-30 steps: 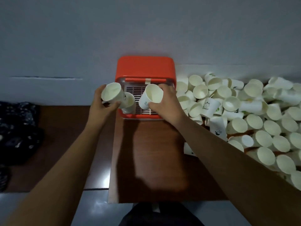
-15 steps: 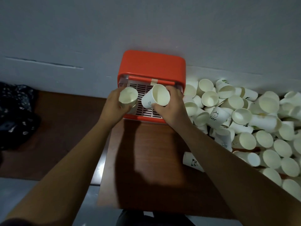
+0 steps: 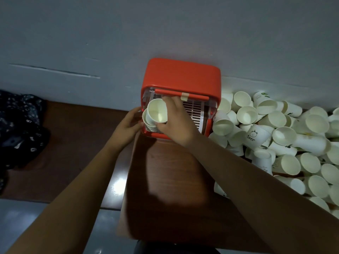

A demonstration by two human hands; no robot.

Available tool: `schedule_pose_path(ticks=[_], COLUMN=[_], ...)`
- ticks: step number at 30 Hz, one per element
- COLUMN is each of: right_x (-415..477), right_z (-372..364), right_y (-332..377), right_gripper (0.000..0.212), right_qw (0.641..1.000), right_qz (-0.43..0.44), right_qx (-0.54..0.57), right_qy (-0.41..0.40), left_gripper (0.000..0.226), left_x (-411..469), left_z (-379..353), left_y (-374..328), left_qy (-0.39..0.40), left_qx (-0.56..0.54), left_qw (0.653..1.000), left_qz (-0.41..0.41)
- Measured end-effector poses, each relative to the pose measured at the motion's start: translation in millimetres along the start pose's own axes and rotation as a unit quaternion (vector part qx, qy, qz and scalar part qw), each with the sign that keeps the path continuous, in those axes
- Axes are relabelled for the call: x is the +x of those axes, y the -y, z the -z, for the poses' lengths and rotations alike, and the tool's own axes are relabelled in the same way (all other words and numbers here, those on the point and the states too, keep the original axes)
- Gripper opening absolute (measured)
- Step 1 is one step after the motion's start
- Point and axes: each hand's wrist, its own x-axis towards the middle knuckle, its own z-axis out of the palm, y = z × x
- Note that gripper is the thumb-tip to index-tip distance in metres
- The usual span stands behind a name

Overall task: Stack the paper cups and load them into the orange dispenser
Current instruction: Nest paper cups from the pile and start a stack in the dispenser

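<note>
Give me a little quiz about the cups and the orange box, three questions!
1. True or false: the right hand holds a paper cup over the stack in the orange dispenser.
2. The pile of loose cups lies on which side of the dispenser? A left, B right, C on top.
3. Fill in: the lettered cup in the pile reads ____.
Key: 1 true; 2 B; 3 Bear.

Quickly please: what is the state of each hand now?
Left hand: open, touching the left side of the orange dispenser.
Right hand: closed on a paper cup, just above the stacked cups.
</note>
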Motion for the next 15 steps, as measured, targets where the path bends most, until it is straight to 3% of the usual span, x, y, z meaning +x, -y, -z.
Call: schedule_pose_path(ticks=[3, 8, 15], right_x=[4, 8, 0], right_z=[-18, -31, -38], right_y=[-4, -12, -18], right_gripper=[0.075, 0.076, 0.08], right_qw=[0.999, 0.994, 0.988], right_qz=[-0.009, -0.061, -0.102], right_qx=[-0.028, 0.048, 0.095], right_qy=[0.041, 0.076, 0.061], left_gripper=[0.038, 0.045, 0.045], left_x=[-4, -3, -1], left_z=[0, -3, -6], left_y=[-4, 0, 5], left_qy=[-0.007, 0.01, 0.0], left_qx=[-0.058, -0.03, 0.037], left_qw=[0.998, 0.998, 0.998], left_qz=[-0.005, -0.049, -0.055])
